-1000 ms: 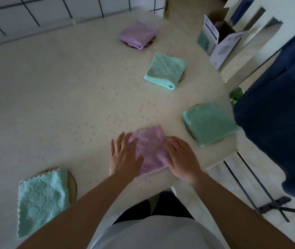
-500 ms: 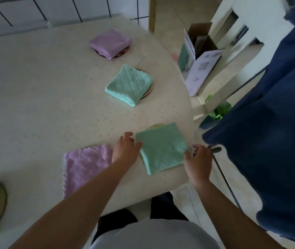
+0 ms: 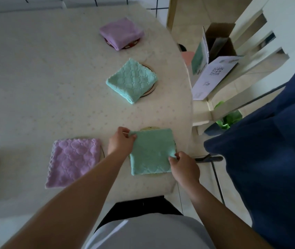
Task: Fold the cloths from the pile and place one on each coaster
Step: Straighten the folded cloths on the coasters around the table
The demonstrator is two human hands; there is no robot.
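Both hands have left the purple cloth (image 3: 74, 161), which a second ago they were pressing flat; it now lies folded near the table's near edge, a sliver of coaster rim showing at its right side. Left hand (image 3: 120, 143) now pinches the far-left corner of the green cloth (image 3: 152, 151), right hand (image 3: 184, 167) pinches its right edge, fingers curled onto the fabric. That cloth sits on a coaster (image 3: 149, 128) close to the table's right edge, only the far rim peeking out. Looks like a straightening tweak, not a new fold.

Further along the right edge: teal cloth (image 3: 131, 80) on its coaster, then another purple cloth (image 3: 121, 33) toward the far corner. No pile visible, so the task seems near done.

Table (image 3: 35, 78) is pale, speckled, rounded. Beyond it: open cardboard box (image 3: 213, 60), white chair, dark blue fabric (image 3: 268, 141), tiled wall.
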